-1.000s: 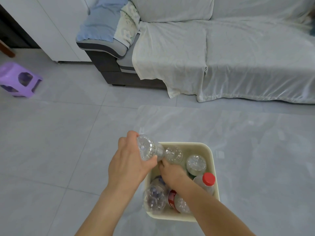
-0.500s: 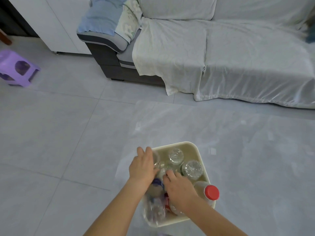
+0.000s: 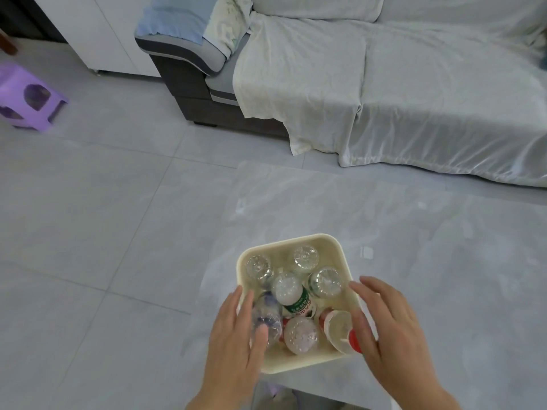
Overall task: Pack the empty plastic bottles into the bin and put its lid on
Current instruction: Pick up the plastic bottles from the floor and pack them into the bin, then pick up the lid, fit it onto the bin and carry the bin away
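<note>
A cream square bin (image 3: pixel 291 242) stands on the floor below me, packed with several clear plastic bottles standing mostly bottom-up. One has a green label (image 3: pixel 296 303), one near the right wall a red cap (image 3: pixel 353 340). My left hand (image 3: pixel 236 335) lies flat along the bin's left rim, its fingers resting against a crumpled blue-tinted bottle (image 3: pixel 266 316). To the right of the bin, my right hand (image 3: pixel 387 324) spreads its fingers beside the red-capped bottle. Neither hand grips anything. No lid is in view.
A sofa (image 3: pixel 384 84) under a pale sheet runs across the back, with a blue cloth (image 3: pixel 174 19) on its left armrest. A purple plastic stool (image 3: pixel 26 99) sits far left. White cabinet (image 3: pixel 97 31) at the back left. Grey tiled floor surrounds the bin.
My left hand has let go of the clear bottle, which now stands in the bin. Both hands have drawn out of the bin to its two sides.
</note>
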Available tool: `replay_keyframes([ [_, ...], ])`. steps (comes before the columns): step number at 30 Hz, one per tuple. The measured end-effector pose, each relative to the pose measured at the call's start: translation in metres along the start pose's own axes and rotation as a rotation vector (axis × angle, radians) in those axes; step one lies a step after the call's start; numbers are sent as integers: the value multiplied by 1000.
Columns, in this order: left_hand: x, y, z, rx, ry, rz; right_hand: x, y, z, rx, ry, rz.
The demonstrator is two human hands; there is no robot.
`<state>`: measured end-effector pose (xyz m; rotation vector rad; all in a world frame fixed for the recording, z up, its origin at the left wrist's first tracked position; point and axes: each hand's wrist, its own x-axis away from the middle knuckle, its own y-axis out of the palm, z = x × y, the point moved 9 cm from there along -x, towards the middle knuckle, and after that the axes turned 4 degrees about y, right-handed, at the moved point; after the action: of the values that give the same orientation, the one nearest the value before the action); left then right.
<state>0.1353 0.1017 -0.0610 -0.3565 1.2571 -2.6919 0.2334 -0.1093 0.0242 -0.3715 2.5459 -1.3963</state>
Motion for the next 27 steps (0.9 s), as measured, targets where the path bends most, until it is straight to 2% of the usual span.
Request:
replay_keyframes([
  [3, 23, 53, -19, -291, -3, -237, 22, 34, 19, 125, 38, -140],
  [5, 17, 65, -31, -382, -45, -228, 30, 61, 25, 177, 59, -238],
  [7, -2, 67, -30, -417, -37, -198, 23, 76, 34, 238, 121, -262],
  [12, -24, 59, -20, -376, -14, -224, 29, 115, 48, 405, 70, -448],
  [16, 12, 45, -36, -282, -93, -129, 59, 93, 58, 288, 97, -363],
  [19, 42, 57, -35, -295, -102, -158, 79, 80, 70, 292, 133, -387],
  [27, 80, 85, 1, -222, -202, -66, 94, 83, 41, 313, -74, -506],
])
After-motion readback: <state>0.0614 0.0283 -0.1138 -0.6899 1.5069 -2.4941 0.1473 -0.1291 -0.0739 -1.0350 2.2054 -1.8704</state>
